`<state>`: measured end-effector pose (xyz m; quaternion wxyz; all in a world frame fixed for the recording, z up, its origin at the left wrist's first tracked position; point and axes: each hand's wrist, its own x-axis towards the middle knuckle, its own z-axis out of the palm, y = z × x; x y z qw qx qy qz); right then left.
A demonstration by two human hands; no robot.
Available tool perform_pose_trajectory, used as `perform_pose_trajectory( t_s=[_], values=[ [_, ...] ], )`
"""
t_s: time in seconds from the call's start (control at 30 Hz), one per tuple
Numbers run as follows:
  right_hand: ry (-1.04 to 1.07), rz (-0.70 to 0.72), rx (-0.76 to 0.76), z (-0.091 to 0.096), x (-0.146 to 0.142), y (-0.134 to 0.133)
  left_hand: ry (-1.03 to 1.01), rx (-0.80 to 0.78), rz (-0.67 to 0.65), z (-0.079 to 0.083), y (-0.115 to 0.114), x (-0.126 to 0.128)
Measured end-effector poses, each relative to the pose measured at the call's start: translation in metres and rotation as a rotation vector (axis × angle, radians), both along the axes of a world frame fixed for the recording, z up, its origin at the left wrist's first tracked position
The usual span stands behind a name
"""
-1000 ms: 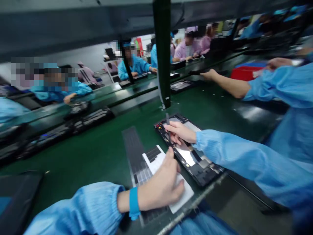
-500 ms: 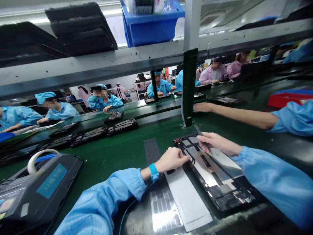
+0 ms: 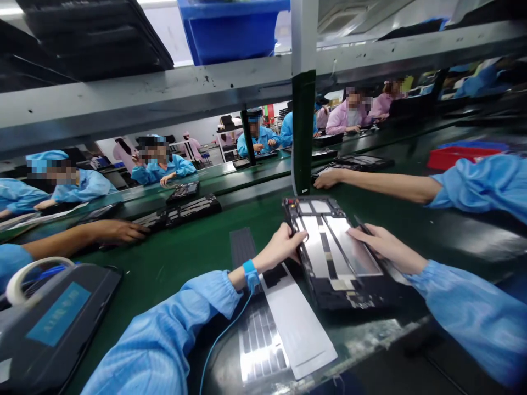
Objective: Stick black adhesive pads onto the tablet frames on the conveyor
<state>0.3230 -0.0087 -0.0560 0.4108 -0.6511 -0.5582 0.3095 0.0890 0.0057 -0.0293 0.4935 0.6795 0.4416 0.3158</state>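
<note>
An open black tablet chassis [image 3: 329, 258] with silver inner panels lies on the green conveyor belt [image 3: 177, 263]. My left hand [image 3: 282, 247], with a blue wrist strap [image 3: 249, 274] and thin blue wire, grips the chassis's left edge. My right hand [image 3: 382, 248] rests on its right side, holding a slim black tool [image 3: 362, 223] whose tip shows past the fingers. Below my left wrist lie a white strip [image 3: 298, 323] and a dark, silver-gridded sheet [image 3: 258, 334].
A co-worker's bare forearm [image 3: 370, 184] reaches in from the right, and another's hand [image 3: 117, 231] from the left. A black device with a white tape roll [image 3: 53, 312] sits at lower left. A post [image 3: 303, 131] rises behind the chassis, beneath a shelf holding a blue bin [image 3: 230, 27].
The view has swung and the chassis now lies squarer. My left hand has moved from the white strip onto the chassis's edge. A co-worker's hand has entered from the left.
</note>
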Motion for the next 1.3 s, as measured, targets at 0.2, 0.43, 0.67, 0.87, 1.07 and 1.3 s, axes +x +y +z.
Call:
perform_pose_trajectory(
  t_s=[0.2, 0.43, 0.67, 0.87, 1.07, 1.3],
  values=[
    [0.521, 0.154, -0.052, 0.037, -0.042, 0.029, -0.333, 0.174, 0.37, 0.035, 0.039, -0.021],
    [0.346, 0.189, 0.084, -0.003, -0.081, 0.08, -0.502, 0.175, 0.817, 0.027, 0.106, -0.084],
    [0.03, 0.274, 0.198, -0.024, -0.087, 0.073, -0.542, 0.087, 1.069, -0.011, 0.167, -0.098],
    [-0.322, 0.391, 0.257, -0.021, -0.09, 0.069, -0.391, 0.041, 0.947, -0.019, 0.198, -0.079],
    [-0.41, 0.429, 0.311, -0.021, -0.089, 0.069, -0.068, -0.039, 0.524, -0.007, 0.194, -0.092],
    [-0.412, 0.417, 0.282, -0.018, -0.09, 0.068, 0.223, 0.045, 0.07, 0.032, 0.127, -0.096]
  ],
)
